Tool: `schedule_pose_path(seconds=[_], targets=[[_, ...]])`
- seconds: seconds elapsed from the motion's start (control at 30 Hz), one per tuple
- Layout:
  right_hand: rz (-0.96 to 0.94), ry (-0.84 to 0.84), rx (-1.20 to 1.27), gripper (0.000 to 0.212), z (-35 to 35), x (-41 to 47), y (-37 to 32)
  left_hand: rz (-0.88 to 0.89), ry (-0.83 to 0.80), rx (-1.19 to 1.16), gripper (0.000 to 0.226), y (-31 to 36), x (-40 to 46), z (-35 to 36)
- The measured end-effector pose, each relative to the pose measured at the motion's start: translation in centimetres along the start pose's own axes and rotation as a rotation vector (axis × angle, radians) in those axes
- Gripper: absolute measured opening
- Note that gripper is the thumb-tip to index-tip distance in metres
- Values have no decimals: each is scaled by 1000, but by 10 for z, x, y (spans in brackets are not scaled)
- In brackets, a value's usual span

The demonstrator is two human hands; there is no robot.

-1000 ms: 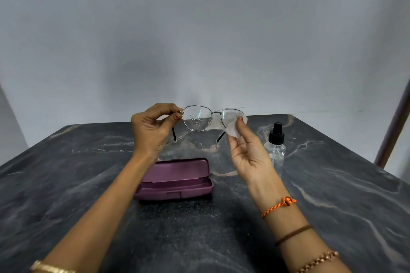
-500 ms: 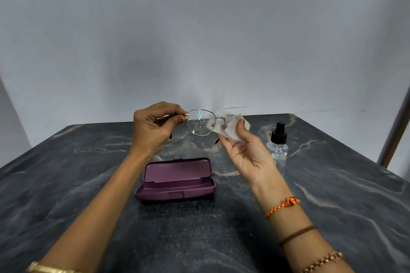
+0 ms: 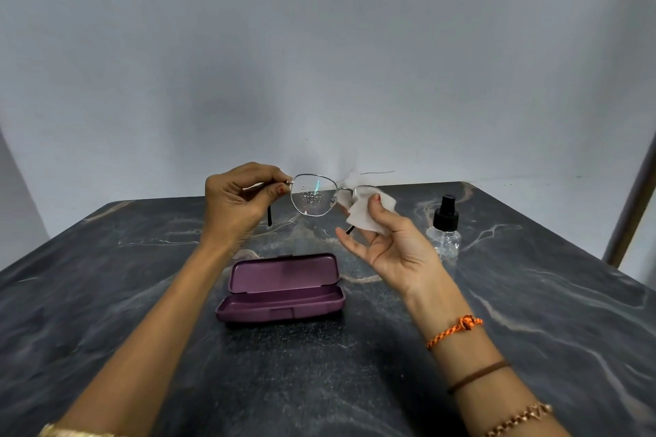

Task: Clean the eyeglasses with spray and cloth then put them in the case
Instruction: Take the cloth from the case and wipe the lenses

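Observation:
Thin metal-framed eyeglasses (image 3: pixel 313 196) are held up above the table, the left lens dotted with spray droplets. My left hand (image 3: pixel 238 204) pinches the frame at its left hinge. My right hand (image 3: pixel 388 241) pinches a small white cloth (image 3: pixel 365 211) over the right lens, which the cloth mostly hides. A purple glasses case (image 3: pixel 284 287) lies open on the table beneath my hands, with nothing inside it. A clear spray bottle (image 3: pixel 445 227) with a black nozzle stands upright just right of my right hand.
The dark marble-patterned table (image 3: pixel 142 294) ends at a plain grey wall behind. A brown post (image 3: pixel 630 209) rises past the table's right corner.
The glasses tilted and shifted slightly right. My right hand worked the cloth on the right lens, bunching it lower. My left hand kept its pinch on the hinge.

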State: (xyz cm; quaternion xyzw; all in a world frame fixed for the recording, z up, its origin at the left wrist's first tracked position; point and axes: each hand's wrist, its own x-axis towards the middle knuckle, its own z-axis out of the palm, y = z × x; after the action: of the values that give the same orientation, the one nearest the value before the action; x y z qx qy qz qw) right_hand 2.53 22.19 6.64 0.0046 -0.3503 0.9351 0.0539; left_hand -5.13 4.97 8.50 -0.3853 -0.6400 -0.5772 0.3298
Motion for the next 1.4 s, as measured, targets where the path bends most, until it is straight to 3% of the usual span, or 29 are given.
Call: schedule_pose_path(seconds=[0.2, 0.47, 0.77, 1.07, 1.23, 1.4], targets=[[-78, 97, 148, 9, 0, 5, -2, -61, -131, -3, 30, 4, -2, -1], [-183, 268, 169, 8, 3, 4, 0, -239, -212, -247, 11, 5, -6, 2], [-147, 108, 71, 17, 5, 1, -9, -269, -219, -309, 35, 1, -4, -5], [-217, 186, -152, 3, 2, 1, -10, -239, -194, -306, 32, 2, -4, -5], [-248, 205, -23, 3, 7, 0, -5, -223, -264, -292, 20, 5, -3, -4], [-206, 99, 99, 14, 9, -2, -3, -221, -270, -255, 7, 3, -3, -3]])
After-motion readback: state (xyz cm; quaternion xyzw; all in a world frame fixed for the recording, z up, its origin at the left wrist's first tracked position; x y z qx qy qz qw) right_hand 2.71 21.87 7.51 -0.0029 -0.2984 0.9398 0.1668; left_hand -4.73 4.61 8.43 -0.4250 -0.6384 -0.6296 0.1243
